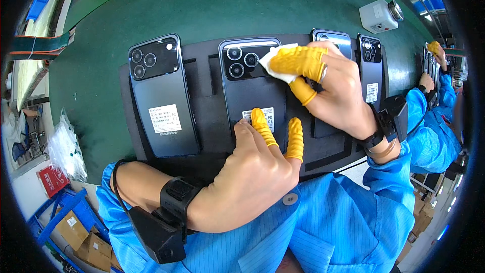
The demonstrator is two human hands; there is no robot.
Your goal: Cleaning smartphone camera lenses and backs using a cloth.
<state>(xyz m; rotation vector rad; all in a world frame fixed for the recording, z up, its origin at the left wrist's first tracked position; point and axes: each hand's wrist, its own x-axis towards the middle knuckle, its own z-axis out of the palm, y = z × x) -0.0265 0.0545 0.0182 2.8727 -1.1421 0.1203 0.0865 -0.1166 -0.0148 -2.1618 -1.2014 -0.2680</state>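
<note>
1. Phones point(248, 91), four: dark, backs up, in a row over a foam tray point(207, 121) from 10 to 2 o'clock; the soft bed presumably spares their faces.
2. Red box point(52, 181), between 8 and 9 o'clock, below bench level: contents not visible.
3. Clear plastic bag point(65, 146), 9 o'clock, at the edge of the green bench point(202, 10): crumpled; contents, if any, indistinct.
4. Brown cartons point(72, 228), 8 o'clock, low down: what they hold cannot be told.
5. Leftmost phone point(172, 93), 10 o'clock: untouched, white label toward its near end.
6. Left hand point(247, 172), 6 o'clock: thumb and forefinger apart, both in yellow finger cots point(294, 141); forefinger rests on the label of the second phone point(247, 90), probably to steady it.
7. Second phone, 12 o'clock: between the hands, camera block uppermost.
8. White cloth point(267, 59), between 12 and 1 o'clock: bunched against the camera block's right end.
9. Right hand point(331, 88), 2 o'clock: cot-covered thumb and fingers clamped on the cloth, apparently for firm, controlled contact.
10. Third phone point(341, 43), 2 o'clock: partly hidden by the right hand.
11. Fourth phone point(372, 71), 2 o'clock: label showing.
12. White bottle point(378, 17), 2 o'clock, farther out: metal-topped, fill not visible.
</note>
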